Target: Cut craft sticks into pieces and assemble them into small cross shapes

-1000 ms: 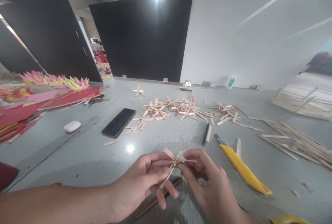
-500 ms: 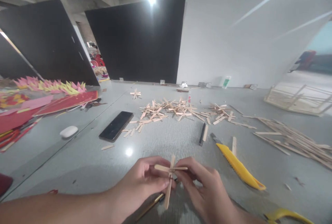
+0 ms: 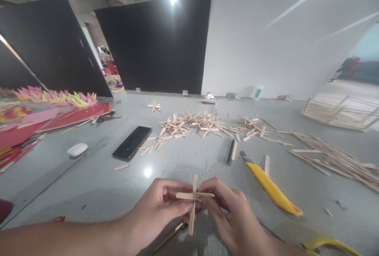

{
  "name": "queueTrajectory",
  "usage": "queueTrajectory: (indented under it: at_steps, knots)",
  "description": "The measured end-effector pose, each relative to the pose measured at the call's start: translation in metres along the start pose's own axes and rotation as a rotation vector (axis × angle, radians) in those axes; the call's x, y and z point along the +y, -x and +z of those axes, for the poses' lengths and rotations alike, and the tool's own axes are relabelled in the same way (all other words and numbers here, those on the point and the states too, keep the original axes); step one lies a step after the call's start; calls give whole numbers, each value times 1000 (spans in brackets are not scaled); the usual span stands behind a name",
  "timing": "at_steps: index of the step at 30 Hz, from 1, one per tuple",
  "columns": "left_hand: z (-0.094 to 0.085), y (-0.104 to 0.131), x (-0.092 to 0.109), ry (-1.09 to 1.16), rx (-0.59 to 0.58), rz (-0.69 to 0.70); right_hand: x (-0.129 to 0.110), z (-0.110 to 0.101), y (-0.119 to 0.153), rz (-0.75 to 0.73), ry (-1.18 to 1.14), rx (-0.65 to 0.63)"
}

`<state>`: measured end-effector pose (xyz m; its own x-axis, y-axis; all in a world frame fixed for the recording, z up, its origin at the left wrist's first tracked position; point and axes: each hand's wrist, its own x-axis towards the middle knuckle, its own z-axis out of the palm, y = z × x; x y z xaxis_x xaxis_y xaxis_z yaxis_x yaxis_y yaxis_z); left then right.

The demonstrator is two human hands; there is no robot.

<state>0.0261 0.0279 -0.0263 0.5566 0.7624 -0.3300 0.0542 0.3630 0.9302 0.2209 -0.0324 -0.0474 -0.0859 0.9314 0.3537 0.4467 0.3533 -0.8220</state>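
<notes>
Between my hands is a cross of flat wooden craft sticks [image 3: 192, 220], held just above the table at the front. My left hand [image 3: 166, 202] pinches it from the left, with thumb and fingers closed near the crossing. From the other side my right hand [image 3: 226, 204] closes its fingertips at the right arm of the cross. Something small and dark shows at the crossing, too small to name. Below my left hand a thin pen-like rod [image 3: 173, 234] lies on the table, partly hidden.
Ahead lies a heap of short sticks [image 3: 189, 123], with a phone [image 3: 132, 143] to its left. On the right are a yellow-handled cutter [image 3: 274, 189], a dark pen [image 3: 230, 152] and long wood strips [image 3: 334, 159]. A white earbud case [image 3: 77, 149] sits left. Dark panels [image 3: 156, 46] stand behind.
The stick cross has tilted slightly, its horizontal arm now more level. Both hands keep their grip in almost the same spot.
</notes>
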Motion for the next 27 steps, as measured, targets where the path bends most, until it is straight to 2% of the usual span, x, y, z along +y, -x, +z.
queueTrajectory:
  at_steps: [6, 12, 18, 22, 27]
  knots:
    - [-2, 2, 2, -3, 41, 23, 2, -1, 1, -27, 18, -18]
    - [0, 3, 2, -11, 80, 8, 7, 7, 4, 140, -244, -55]
    - [2, 2, 6, 48, -38, 7, 11, 10, 2, 263, -374, 9]
    - [0, 1, -1, 113, 0, -3, 11, 9, -1, 263, -442, -4]
    - [-1, 0, -1, 61, -43, 0, 14, 11, 0, 250, -429, 10]
